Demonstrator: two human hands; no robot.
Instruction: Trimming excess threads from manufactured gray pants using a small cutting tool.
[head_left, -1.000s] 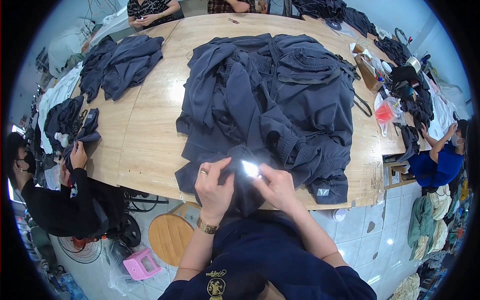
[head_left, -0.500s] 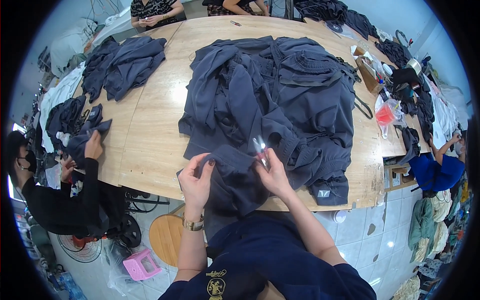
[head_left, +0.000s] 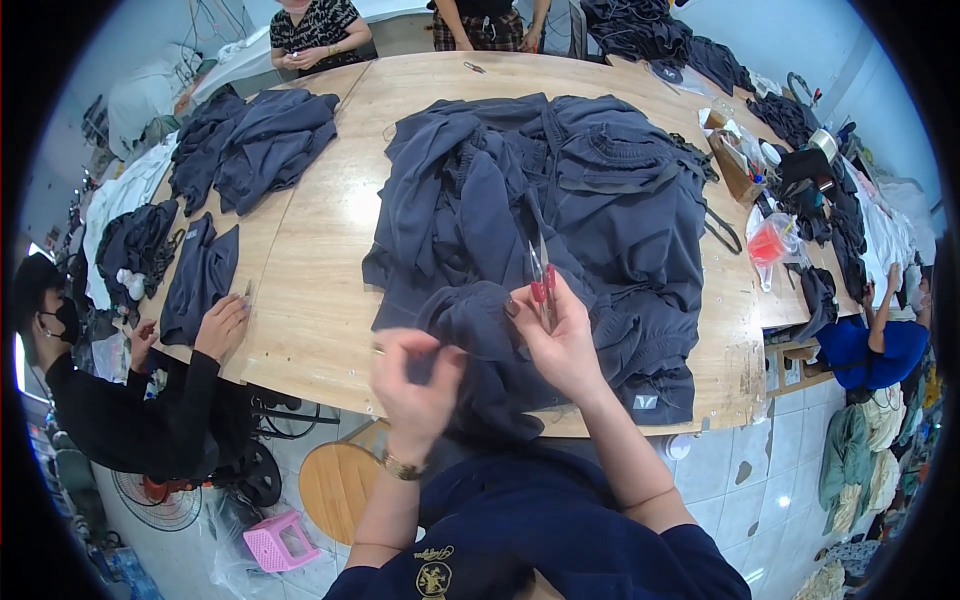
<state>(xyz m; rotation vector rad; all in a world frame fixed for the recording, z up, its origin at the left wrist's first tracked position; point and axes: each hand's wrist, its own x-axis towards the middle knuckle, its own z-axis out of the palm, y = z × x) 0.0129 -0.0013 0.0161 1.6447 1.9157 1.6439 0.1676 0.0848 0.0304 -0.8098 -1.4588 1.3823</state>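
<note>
Between right thumb and fingers: red-handled snips, gripped narrowly by the right hand; their long axis runs away from the body, blade tips slightly apart.
Dark cloth: just left of the right fingers, bunched between both hands — the blades point past it, not at it.
Left hand: half curled and blurred beside the cloth's near left side; whether its fingers touch or hold anything, I cannot tell.
Nearer hand: both are close to the cloth, with the snips on the right-hand side.
Garment pile: beyond the fingertips and to the right, crowding the blades' far side.
Table: wood shows left of the left fingers — its near edge runs beneath the wrists.
</note>
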